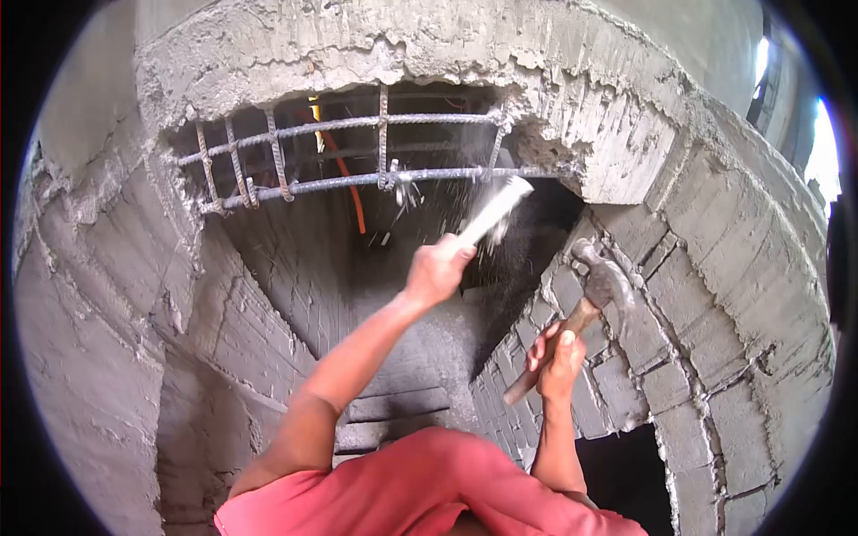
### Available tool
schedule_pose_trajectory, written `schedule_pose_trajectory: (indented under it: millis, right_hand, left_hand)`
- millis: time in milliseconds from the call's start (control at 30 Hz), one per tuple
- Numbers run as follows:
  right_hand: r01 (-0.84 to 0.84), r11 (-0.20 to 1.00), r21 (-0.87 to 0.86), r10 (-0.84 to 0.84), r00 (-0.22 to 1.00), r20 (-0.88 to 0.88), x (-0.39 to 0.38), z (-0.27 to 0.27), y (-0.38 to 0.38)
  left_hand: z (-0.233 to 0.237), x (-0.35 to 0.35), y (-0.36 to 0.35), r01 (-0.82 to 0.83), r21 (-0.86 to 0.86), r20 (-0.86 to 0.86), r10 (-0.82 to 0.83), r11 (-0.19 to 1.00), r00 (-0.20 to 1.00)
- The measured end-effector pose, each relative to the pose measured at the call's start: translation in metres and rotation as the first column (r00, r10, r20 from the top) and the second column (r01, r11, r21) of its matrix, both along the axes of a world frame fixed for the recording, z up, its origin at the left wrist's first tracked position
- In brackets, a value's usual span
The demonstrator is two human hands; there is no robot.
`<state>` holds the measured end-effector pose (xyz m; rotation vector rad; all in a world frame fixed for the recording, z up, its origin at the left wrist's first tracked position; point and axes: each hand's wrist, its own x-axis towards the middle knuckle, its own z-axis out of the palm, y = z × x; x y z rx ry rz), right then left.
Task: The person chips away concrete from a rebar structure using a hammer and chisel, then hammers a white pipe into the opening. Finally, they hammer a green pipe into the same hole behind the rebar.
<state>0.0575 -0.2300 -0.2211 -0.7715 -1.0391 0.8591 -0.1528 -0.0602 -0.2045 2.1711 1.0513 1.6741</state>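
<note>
My left hand [438,268] is wrapped round a pale, blurred rod-like tool [494,213], slanting up and right toward the lower rebar [340,185]. Chips and dust hang in the air around its upper end. To the right, my right hand [559,357] grips the wooden handle [579,318] of a claw hammer. The hammer's metal head [609,286] points up and stands apart from the pale tool. Crossed steel bars span an opening beneath the broken concrete edge [357,67].
A block wall with rough mortar joints [706,295] rises at the right. An orange-red strip [351,192] hangs behind the bars. Below lie concrete steps [398,405], and a dark opening [626,478] is at the lower right.
</note>
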Motion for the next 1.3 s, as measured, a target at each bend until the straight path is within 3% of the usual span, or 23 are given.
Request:
schedule_pose_trajectory:
  millis: [33, 67, 167, 233, 400, 500, 733, 800, 933, 1133, 1300]
  right_hand:
    - [0.022, 0.996, -0.089, -0.018, 0.999, 0.04, 0.003, -0.008, -0.004]
    - [0.023, 0.995, -0.093, -0.019, 0.999, 0.045, 0.007, -0.014, -0.004]
    - [0.074, 0.989, -0.124, -0.06, 0.992, 0.114, 0.011, -0.022, -0.007]
    - [0.113, 0.993, -0.021, -0.109, 0.984, 0.142, 0.006, -0.018, -0.004]
    - [0.133, 0.989, 0.06, -0.134, 0.991, 0.021, -0.012, 0.017, -0.004]
    - [0.06, 0.99, 0.131, -0.059, 0.998, -0.009, -0.009, 0.033, -0.002]
    - [0.045, 0.962, 0.268, -0.034, 0.998, -0.048, -0.027, 0.049, -0.004]
    - [0.047, 0.965, 0.259, -0.04, 0.999, -0.033, -0.03, 0.054, -0.003]
    - [0.027, 0.946, 0.323, -0.02, 0.999, -0.027, -0.037, 0.059, 0.005]
    - [-0.013, 0.898, 0.441, -0.024, 0.996, 0.08, -0.055, 0.064, 0.015]
    - [-0.044, 0.916, 0.398, 0.012, 0.996, 0.083, -0.062, 0.067, 0.019]
  left_hand:
    - [0.002, 0.008, -0.005, 0.083, 0.037, -0.037, -0.082, 0.996, 0.996]
    - [0.003, 0.018, -0.014, 0.074, -0.14, 0.047, -0.068, 0.987, 0.997]
    - [0.017, 0.031, -0.016, 0.128, -0.132, 0.159, -0.107, 0.983, 0.981]
    - [0.032, 0.032, -0.01, 0.231, 0.058, 0.123, -0.236, 0.971, 0.964]
    - [0.072, 0.025, 0.008, 0.189, 0.039, 0.052, -0.191, 0.981, 0.98]
    - [0.092, 0.025, 0.006, 0.163, 0.029, 0.123, -0.165, 0.986, 0.979]
    - [0.087, 0.016, 0.002, 0.156, 0.061, 0.128, -0.163, 0.986, 0.978]
    - [0.085, 0.013, 0.008, 0.04, 0.089, 0.114, -0.05, 0.995, 0.992]
    - [0.087, 0.004, 0.022, 0.154, 0.124, 0.128, -0.169, 0.98, 0.977]
    - [0.086, -0.004, 0.022, 0.171, 0.111, 0.079, -0.18, 0.979, 0.98]
    - [0.088, -0.005, 0.038, 0.199, 0.151, 0.101, -0.215, 0.968, 0.971]
